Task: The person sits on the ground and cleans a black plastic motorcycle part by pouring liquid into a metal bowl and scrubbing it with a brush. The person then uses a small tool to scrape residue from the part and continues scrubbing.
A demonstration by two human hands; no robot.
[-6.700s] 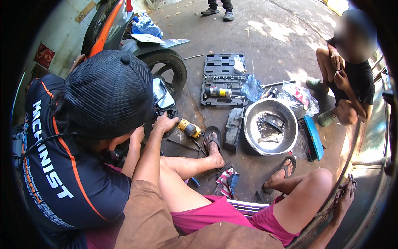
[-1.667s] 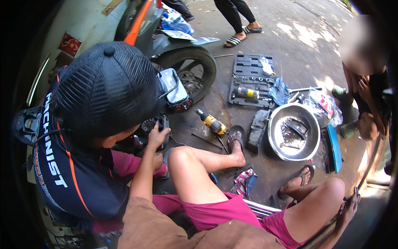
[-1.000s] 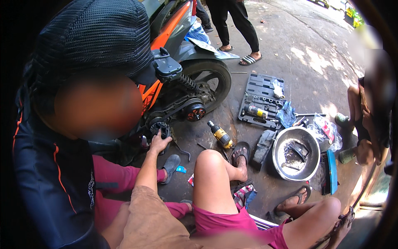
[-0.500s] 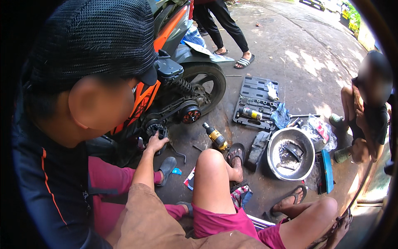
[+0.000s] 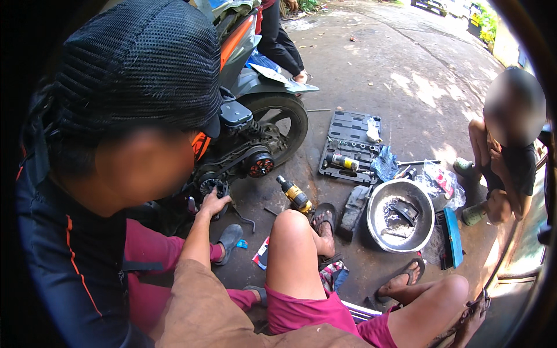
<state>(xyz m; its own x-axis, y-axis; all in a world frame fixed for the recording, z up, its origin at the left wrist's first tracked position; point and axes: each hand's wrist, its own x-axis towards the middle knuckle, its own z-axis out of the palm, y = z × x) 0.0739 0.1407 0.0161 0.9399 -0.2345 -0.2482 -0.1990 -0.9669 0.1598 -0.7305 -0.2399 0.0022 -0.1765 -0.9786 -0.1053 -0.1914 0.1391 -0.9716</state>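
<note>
My left hand (image 5: 215, 204) reaches to the scooter's exposed belt drive and closes on a black part (image 5: 221, 189) at its front end; the fingers hide much of that part, so its exact kind is unclear. The drive belt (image 5: 232, 159) runs back from there to a round clutch pulley (image 5: 260, 164) with orange marks, beside the rear wheel (image 5: 296, 127). Low on the right, past my right knee, my right hand (image 5: 474, 316) has curled fingers at the lower end of a thin dark line. What it holds cannot be made out.
A co-worker in a dark cap (image 5: 139, 69) sits close on my left. A yellow-black bottle (image 5: 295, 194), an open socket set (image 5: 352, 148), a metal basin (image 5: 400, 246) with parts and a blue tray (image 5: 454, 238) lie ahead. Another person (image 5: 513, 168) crouches at right.
The view has shifted slightly. The standing person's legs at the back have moved left, behind the scooter. The co-worker's head leans a little right. My left hand stays on the black part.
</note>
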